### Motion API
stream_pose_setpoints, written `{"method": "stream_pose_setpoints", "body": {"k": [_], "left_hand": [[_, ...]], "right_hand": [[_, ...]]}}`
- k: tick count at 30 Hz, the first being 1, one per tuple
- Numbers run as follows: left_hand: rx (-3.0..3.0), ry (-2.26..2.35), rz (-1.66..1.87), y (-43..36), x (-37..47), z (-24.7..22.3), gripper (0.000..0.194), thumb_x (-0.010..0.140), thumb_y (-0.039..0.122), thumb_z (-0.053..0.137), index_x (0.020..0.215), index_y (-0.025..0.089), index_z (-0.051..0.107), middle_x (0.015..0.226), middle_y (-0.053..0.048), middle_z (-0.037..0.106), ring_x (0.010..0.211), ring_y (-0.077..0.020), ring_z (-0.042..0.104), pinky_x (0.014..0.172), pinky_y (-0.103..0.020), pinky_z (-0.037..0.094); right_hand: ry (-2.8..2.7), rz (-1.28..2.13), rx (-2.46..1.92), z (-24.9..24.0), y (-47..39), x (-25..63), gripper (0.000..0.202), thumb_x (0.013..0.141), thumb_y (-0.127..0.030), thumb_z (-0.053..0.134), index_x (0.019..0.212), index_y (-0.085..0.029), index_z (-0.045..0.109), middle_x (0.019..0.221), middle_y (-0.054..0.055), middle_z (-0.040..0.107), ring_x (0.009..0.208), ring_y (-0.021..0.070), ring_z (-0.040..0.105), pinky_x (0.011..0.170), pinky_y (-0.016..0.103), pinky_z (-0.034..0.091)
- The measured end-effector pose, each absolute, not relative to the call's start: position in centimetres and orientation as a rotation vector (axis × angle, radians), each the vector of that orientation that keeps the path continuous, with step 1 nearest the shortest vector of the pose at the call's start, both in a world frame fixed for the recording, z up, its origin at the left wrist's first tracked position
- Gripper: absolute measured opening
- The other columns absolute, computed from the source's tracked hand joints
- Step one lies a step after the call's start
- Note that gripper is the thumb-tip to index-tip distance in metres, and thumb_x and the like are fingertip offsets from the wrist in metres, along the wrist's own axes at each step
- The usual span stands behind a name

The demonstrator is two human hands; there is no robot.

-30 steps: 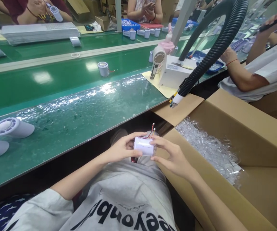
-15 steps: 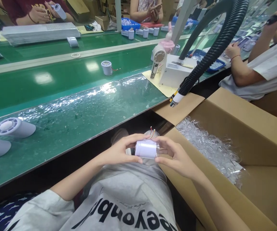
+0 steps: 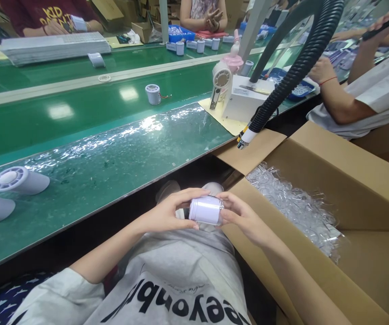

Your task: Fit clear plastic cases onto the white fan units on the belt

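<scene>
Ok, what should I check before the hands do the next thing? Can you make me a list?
1. Left hand on the pale cylinder: ok, it holds the left end.
2. Right hand on it too: ok, at the right end.
3. Cylinder's underside: cannot tell, it is hidden.
4. Cardboard box open: ok, clear plastic pieces show inside.
5. Black hose away from both hands: ok, its tip hangs apart from them.

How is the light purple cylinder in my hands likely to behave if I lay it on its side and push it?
The light purple cylinder would probably roll, since its side is round. Its glossy highlights suggest it may be somewhat slippery. It looks stiff rather than floppy, as its visible wall shows no dents.
</scene>
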State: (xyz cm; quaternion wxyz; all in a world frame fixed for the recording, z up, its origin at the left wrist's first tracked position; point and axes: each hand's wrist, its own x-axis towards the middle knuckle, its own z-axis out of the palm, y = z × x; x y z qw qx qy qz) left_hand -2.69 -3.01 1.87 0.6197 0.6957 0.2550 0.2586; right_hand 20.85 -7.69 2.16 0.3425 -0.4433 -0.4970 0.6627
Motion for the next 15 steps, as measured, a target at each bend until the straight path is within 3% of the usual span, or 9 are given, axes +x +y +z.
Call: {"method": "stream_pose_setpoints", "body": {"k": [6, 15], "left_hand": [[1.606, 0.563, 0.589, -3.0, -2.8, 1.5, 0.076, 0.072, 0.026, 0.081, 0.141, 0.031, 0.050, 0.146, -0.011, 0.049, 0.134, -0.0292, 0.048, 0.109, -0.046, 0.043], [1.595, 0.514, 0.621, -3.0, -3.0, 1.4, 0.077, 0.071, 0.024, 0.082, 0.141, 0.033, 0.050, 0.150, -0.009, 0.046, 0.140, -0.0290, 0.041, 0.113, -0.046, 0.040]], "right_hand": [[-1.108, 1.821, -1.193, 1.9, -7.7, 20.3, 0.041, 0.083, -0.055, 0.067, 0.100, -0.020, 0.053, 0.077, -0.001, 0.063, 0.063, 0.0155, 0.067, 0.057, 0.026, 0.057], [-0.935, 2.003, -1.211, 1.7, -7.5, 19.2, 0.060, 0.079, -0.076, 0.055, 0.087, -0.016, 0.056, 0.061, 0.003, 0.065, 0.045, 0.0127, 0.061, 0.039, 0.019, 0.047]]}}
